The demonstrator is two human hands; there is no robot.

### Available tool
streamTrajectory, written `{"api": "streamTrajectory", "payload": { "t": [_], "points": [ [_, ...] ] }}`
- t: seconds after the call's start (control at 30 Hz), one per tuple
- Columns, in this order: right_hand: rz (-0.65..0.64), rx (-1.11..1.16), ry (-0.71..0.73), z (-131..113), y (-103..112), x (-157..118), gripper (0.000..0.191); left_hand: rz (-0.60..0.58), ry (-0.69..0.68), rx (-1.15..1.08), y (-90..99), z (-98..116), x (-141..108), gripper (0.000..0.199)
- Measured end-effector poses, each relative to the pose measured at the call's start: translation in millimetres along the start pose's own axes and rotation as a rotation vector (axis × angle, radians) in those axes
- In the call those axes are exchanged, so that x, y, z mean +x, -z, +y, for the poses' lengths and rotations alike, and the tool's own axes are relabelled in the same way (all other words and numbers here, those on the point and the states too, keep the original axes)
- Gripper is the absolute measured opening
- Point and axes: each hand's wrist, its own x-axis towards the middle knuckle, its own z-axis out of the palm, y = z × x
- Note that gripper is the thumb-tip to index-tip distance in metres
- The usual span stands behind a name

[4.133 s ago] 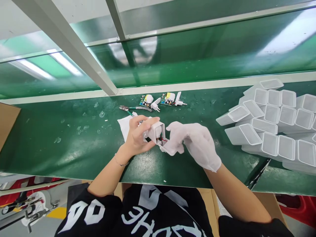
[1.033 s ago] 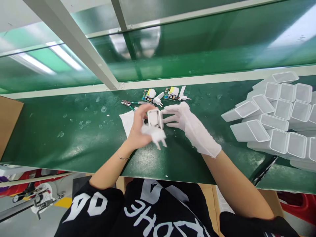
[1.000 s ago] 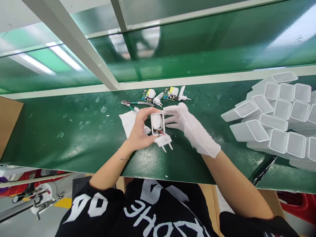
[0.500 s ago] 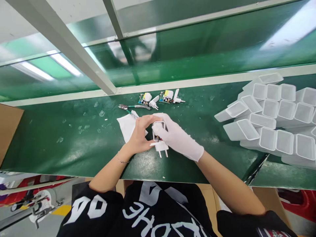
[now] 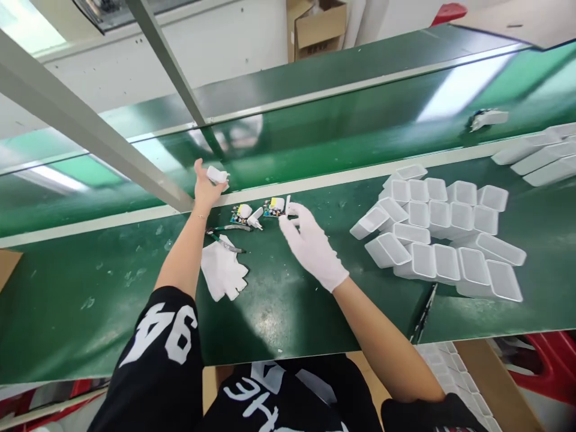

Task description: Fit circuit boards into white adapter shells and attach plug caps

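My bare left hand (image 5: pixel 207 191) reaches over the pale rail at the back, with its thumb and fingers around a white plug adapter (image 5: pixel 217 175) above the glossy green strip. In a white glove, my right hand (image 5: pixel 310 243) is at the bench, its thumb and fingertips closing around the white plug piece (image 5: pixel 288 205) of a small circuit board (image 5: pixel 273 207). Part of that plug is hidden by the fingers. Just left of it lies a second circuit board (image 5: pixel 240 213) with its own white plug (image 5: pixel 255 218).
Green-handled pliers (image 5: pixel 231 228) and a white fingerless glove (image 5: pixel 222 270) lie on the green bench (image 5: pixel 144 312). Many open translucent white cases (image 5: pixel 423 261) stand on the right. A grey post (image 5: pixel 108 138) rises near my left arm. Another unit (image 5: pixel 488 119) is on the strip far right.
The adapter has gone from between both hands to the back left in my left hand. My right hand has left it and moved to the nearer circuit board's plug. The view has shifted.
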Motion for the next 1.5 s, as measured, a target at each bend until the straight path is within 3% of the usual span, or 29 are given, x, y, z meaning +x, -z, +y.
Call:
{"api": "streamTrajectory", "payload": {
  "t": [0.1, 0.17, 0.33, 0.43, 0.53, 0.63, 0.77, 0.87, 0.97, 1.03, 1.1, 1.23, 1.3, 1.37, 1.5],
  "points": [
    [0.111, -0.331, 0.084, 9, -6, 5, 0.05, -0.017, -0.023, 0.002, 1.1, -4, -10, 0.094],
    [0.098, -0.535, 0.153, 12, -7, 8, 0.051, 0.003, -0.07, -0.007, 8.8, -5, -25, 0.097],
    [-0.185, -0.766, 0.271, 8, -14, 23, 0.052, -0.031, -0.192, 0.002, 41.2, -7, -81, 0.096],
    [-0.287, -0.803, 0.283, 3, -22, 43, 0.052, -0.058, -0.229, 0.072, 60.1, -7, -120, 0.092],
    [-0.313, -0.827, 0.203, -2, -27, 65, 0.048, -0.059, -0.235, 0.08, 75.9, -3, -151, 0.085],
    [-0.336, -0.833, 0.11, -9, -26, 79, 0.04, -0.033, -0.341, 0.081, 89.3, 3, -172, 0.076],
    [-0.322, -0.728, 0.054, -19, -18, 74, 0.034, -0.019, -0.525, 0.087, 99.8, 12, -189, 0.074],
    [-0.247, -0.54, 0.021, -19, -5, 56, 0.034, 0.052, -0.564, 0.057, 97.0, 18, -196, 0.072],
    [-0.132, -0.27, -0.031, -15, 14, 29, 0.045, 0.123, -0.564, 0.008, 84.3, 27, -197, 0.066],
    [-0.084, -0.055, -0.049, -14, 28, 5, 0.049, 0.109, -0.566, -0.03, 69.8, 35, -194, 0.062],
    [-0.066, 0.155, -0.043, -15, 43, -22, 0.058, 0.017, -0.579, -0.08, 49.2, 48, -189, 0.057],
    [-0.033, 0.503, -0.052, -15, 65, -82, 0.085, -0.316, -0.713, -0.093, -10.9, 88, -181, 0.047],
    [0.038, 0.928, -0.189, -11, 71, -109, 0.076, -0.466, -0.809, -0.046, -44.7, 111, -180, 0.046],
    [0.171, 1.169, -0.308, -6, 75, -131, 0.06, -0.563, -0.87, -0.015, -74.5, 131, -181, 0.047],
    [0.34, 1.324, -0.452, 1, 83, -160, 0.042, -0.632, -0.886, -0.02, -109.8, 151, -182, 0.036]
  ]
}}
